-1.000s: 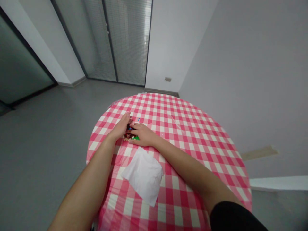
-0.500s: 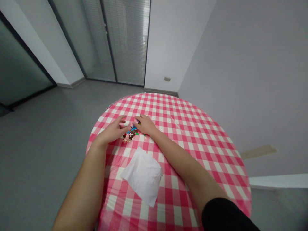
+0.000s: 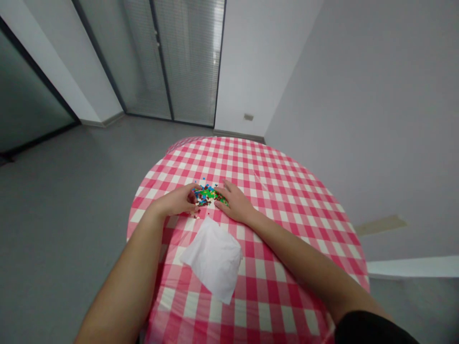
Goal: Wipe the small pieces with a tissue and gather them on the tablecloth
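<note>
A pile of small building-block pieces (image 3: 207,193), green, blue, brown and pale, lies on the checked tablecloth between my hands. On its left side, my left hand (image 3: 181,199) curves round the edge with thumb and fingers apart. My right hand (image 3: 234,201) rests against the pile's right side, fingers spread and partly over some green and brown pieces. Neither hand has closed on a piece that I can see. Closer to me lies a crumpled white tissue (image 3: 215,258), touched by neither hand.
The round table wears a red and white checked cloth (image 3: 287,191) under a shiny clear cover. Behind it stand a glass door with blinds (image 3: 190,62) and a white wall with a socket plate (image 3: 248,117). Grey floor (image 3: 71,215) runs along the left.
My right hand has moved right and towards me, off the pile, uncovering green pieces. The left hand has shifted slightly right and nearer. The pile now spreads wider to the right.
</note>
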`<action>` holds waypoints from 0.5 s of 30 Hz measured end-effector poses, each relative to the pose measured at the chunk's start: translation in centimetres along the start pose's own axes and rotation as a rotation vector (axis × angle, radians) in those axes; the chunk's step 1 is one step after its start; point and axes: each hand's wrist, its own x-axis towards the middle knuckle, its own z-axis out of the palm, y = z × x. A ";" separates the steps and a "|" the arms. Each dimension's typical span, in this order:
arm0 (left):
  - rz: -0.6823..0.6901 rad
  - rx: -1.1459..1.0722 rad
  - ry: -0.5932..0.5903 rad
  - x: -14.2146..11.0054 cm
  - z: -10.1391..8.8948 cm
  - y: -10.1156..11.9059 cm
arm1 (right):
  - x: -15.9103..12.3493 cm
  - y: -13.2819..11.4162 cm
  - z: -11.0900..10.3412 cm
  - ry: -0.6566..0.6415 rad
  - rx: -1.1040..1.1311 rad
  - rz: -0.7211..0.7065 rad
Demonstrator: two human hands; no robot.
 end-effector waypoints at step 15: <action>-0.128 0.188 0.685 2.9 -1.8 -2.7 | 9.9 -1.1 3.7 0.008 -0.018 0.037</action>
